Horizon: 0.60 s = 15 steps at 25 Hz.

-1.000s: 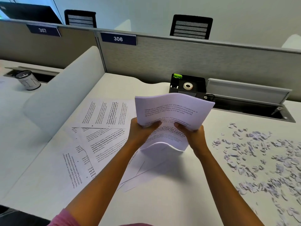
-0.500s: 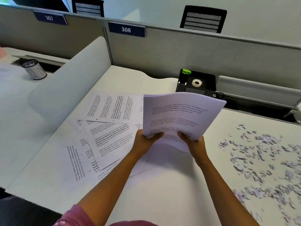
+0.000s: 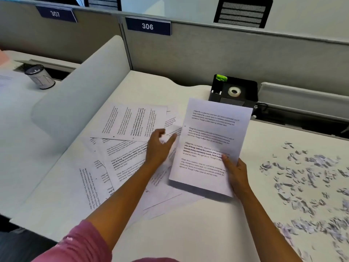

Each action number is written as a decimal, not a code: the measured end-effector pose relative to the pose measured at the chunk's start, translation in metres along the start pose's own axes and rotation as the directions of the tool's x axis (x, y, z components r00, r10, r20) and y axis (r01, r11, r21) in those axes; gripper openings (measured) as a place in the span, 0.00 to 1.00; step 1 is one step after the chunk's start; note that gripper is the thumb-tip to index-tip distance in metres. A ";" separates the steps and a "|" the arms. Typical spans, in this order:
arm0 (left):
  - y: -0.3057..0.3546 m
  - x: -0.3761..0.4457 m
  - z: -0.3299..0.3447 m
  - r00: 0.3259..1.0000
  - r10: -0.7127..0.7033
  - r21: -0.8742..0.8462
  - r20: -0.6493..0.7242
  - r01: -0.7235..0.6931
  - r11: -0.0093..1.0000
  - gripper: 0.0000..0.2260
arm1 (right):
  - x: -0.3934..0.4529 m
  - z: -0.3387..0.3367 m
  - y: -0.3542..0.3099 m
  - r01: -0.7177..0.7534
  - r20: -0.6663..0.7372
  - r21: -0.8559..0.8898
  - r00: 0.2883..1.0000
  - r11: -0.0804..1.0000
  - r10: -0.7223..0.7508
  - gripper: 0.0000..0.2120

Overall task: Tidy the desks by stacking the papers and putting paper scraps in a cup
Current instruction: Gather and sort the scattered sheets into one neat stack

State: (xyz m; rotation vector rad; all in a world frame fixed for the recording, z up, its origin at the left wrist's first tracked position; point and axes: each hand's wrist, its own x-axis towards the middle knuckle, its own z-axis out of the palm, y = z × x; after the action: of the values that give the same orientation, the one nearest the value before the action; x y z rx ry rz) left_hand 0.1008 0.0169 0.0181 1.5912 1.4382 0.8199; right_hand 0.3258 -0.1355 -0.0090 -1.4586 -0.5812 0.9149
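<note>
My right hand (image 3: 237, 175) holds a stack of printed papers (image 3: 209, 140) by its lower right edge, above the white desk (image 3: 188, 229). My left hand (image 3: 159, 146) is off the stack, fingers apart, hovering over the loose printed sheets (image 3: 130, 125) spread on the desk's left half. Many torn paper scraps (image 3: 306, 178) lie scattered over the desk's right side. A cup (image 3: 39, 76) with a dark rim stands on the neighbouring desk at the far left.
A black desk organiser (image 3: 236, 91) with a roll of tape and a green item sits at the back, against the grey partition (image 3: 207, 53) marked 306. A low white divider (image 3: 79, 95) separates the two desks. A cable tray (image 3: 302, 103) runs along the back right.
My left hand has let go of the stack and moved left over the loose sheets. The stack, bent in both hands before, now stands flatter in my right hand alone.
</note>
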 end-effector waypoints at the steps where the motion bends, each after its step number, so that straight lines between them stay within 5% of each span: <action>1: -0.006 0.013 -0.002 0.999 -0.017 0.165 -0.042 0.024 0.986 0.31 | 0.000 -0.002 0.001 -0.005 -0.007 0.002 1.000 1.000 0.005 0.09; 5: -0.025 0.053 -0.010 0.997 -0.025 0.607 0.067 -0.020 0.795 0.47 | -0.001 -0.002 0.001 -0.005 -0.030 0.026 1.000 1.000 0.006 0.07; 15: -0.034 0.068 -0.010 0.990 -0.087 0.702 0.109 -0.015 0.712 0.34 | 0.005 -0.006 0.010 0.005 -0.029 -0.043 1.000 0.999 -0.006 0.06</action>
State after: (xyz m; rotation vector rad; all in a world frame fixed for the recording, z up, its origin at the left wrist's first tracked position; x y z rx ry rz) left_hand 0.0855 0.0857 -0.0111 2.1125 1.7913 0.0943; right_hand 0.3314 -0.1362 -0.0199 -1.5057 -0.5866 0.8802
